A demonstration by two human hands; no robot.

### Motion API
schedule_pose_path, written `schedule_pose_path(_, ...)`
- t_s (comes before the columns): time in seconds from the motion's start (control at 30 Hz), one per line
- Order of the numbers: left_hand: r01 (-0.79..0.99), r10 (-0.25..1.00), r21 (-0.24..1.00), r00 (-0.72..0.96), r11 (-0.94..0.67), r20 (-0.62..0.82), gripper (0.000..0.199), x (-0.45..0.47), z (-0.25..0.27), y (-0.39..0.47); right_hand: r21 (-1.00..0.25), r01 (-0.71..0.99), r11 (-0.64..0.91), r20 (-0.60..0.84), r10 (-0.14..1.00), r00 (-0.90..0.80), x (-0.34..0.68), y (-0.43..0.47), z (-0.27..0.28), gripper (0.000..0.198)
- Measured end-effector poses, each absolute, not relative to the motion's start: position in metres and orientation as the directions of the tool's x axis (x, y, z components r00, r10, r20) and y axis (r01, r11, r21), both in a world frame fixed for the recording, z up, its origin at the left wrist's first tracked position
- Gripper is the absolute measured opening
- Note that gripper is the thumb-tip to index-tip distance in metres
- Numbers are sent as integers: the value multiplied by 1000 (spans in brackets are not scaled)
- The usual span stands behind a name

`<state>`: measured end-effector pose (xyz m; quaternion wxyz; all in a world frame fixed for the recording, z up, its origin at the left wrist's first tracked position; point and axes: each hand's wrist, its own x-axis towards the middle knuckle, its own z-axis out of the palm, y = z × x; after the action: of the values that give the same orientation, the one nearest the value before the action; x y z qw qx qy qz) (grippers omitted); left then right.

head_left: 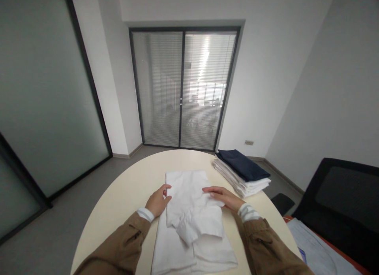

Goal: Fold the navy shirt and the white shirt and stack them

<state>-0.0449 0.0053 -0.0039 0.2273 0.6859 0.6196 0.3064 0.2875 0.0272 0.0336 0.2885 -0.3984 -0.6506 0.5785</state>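
A white garment (189,196) lies on the round table in front of me, its upper part laid back over the rest. Gathers and creases run across its middle, and the lower layer spreads flat toward me. I cannot tell which kind of garment it is. At the left edge, my left hand (158,200) is closed on the cloth between thumb and fingers. Opposite it, my right hand (225,198) holds the right edge, fingers over the top and a bit of fabric bunched by the thumb. Some fingertips of both hands are hidden.
A round cream table (118,204) carries the work. At its back right stands a stack of folded white cloths (237,180) topped by a dark navy cloth (243,164). A black mesh chair (343,196) is at the right, with a light cloth (314,247) near it.
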Motion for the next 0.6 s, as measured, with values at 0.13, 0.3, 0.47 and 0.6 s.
schedule_pose_path(0.13,685,969,706,0,-179,245,23,-37,-1,15,-953,269,141,2,888,-461,280,35,20,58)
schedule_pose_path(0.3,714,967,693,-89,-104,237,29,-35,12,10,-905,319,281,188,937,-293,272,36,16,50)
schedule_pose_path(0.47,813,993,579,-107,56,54,38,-41,30,-12,-875,461,149,109,988,-112,271,30,22,61)
schedule_pose_path(0.6,822,997,564,-47,76,-66,38,-32,43,-26,-816,578,-21,-1,999,35,272,28,21,65)
